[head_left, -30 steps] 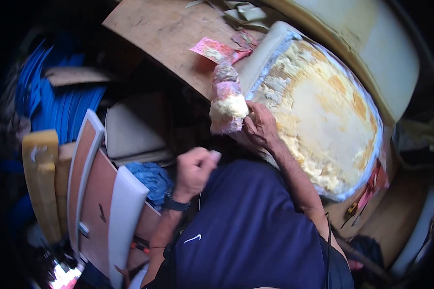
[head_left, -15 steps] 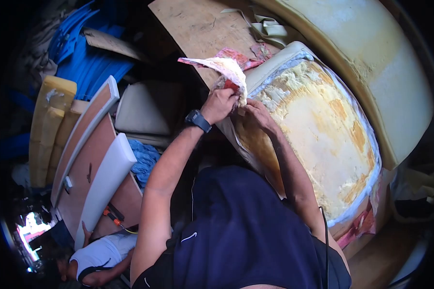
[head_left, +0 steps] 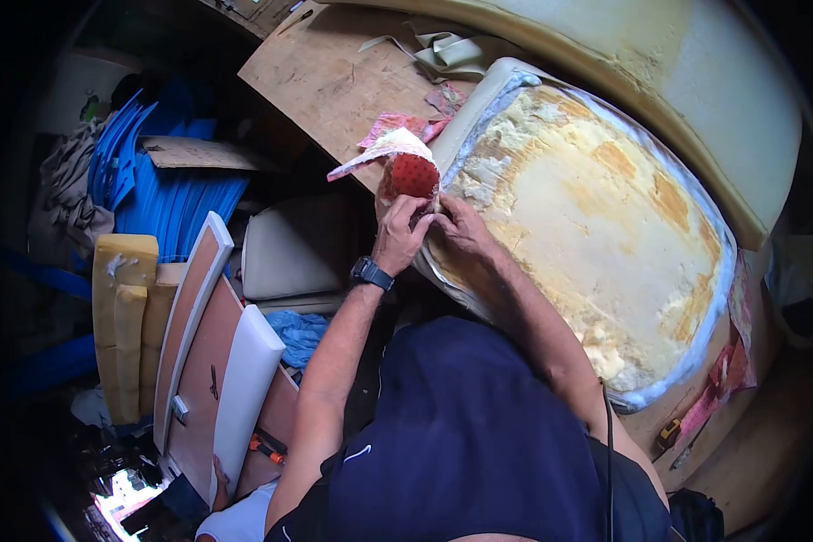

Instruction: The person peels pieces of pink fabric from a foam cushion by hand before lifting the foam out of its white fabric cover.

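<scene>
A large seat cushion (head_left: 596,235) with bare, worn yellow foam and a pale cover edge lies on the wooden table. At its near left corner, a strip of padded fabric (head_left: 415,177), red on one side with white fluff on its edge, is folded up. My left hand (head_left: 399,237), with a watch on its wrist, is closed on the lower part of this strip. Right beside it, my right hand (head_left: 465,228) has its fingers pinched at the cushion's edge, thumbs close together. What lies between the right fingertips is hidden.
A long foam-covered backrest (head_left: 696,108) lies behind the cushion. Cream fabric scraps (head_left: 461,56) rest on the wooden table (head_left: 334,81). A tape measure (head_left: 667,435) sits near its right edge. Curved white-edged panels (head_left: 248,388) stand at left, with another person's hand (head_left: 219,483) on one.
Both hands have moved slightly lower along the cushion's corner, close together. The strip has turned, showing more of its red side. The camera view has shifted, bringing the tape measure into sight.
</scene>
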A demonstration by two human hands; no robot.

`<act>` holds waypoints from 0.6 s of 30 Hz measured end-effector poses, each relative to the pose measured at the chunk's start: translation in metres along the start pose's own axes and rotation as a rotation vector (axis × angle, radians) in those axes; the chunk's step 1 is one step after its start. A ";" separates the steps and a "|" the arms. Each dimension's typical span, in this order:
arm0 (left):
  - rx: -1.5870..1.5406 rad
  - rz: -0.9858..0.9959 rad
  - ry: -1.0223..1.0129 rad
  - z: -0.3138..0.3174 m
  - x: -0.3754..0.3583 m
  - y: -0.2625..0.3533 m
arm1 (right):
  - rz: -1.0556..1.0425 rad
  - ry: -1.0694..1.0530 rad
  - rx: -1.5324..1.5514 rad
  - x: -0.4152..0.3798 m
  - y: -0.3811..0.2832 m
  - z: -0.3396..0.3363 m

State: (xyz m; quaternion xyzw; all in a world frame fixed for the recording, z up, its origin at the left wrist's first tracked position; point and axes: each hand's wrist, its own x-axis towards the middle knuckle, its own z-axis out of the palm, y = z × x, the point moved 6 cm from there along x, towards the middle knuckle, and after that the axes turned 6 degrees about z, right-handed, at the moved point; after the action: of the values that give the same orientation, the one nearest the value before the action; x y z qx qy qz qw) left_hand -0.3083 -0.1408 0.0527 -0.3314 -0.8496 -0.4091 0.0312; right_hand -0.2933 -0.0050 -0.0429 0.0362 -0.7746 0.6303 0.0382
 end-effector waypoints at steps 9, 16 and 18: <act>0.188 -0.012 -0.331 0.001 0.022 -0.023 | -0.009 0.068 -0.137 -0.008 -0.035 -0.002; -0.175 -0.139 -0.571 0.011 0.035 -0.056 | 0.034 0.122 -0.363 -0.004 -0.021 0.009; -0.253 -0.145 -0.628 0.017 0.039 -0.071 | 0.033 0.187 -0.427 -0.006 -0.025 0.013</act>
State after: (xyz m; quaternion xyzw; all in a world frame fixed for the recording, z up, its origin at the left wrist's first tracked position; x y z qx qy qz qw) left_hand -0.3770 -0.1396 0.0060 -0.3812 -0.7817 -0.3903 -0.3022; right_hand -0.2852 -0.0226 -0.0214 -0.0440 -0.8841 0.4531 0.1060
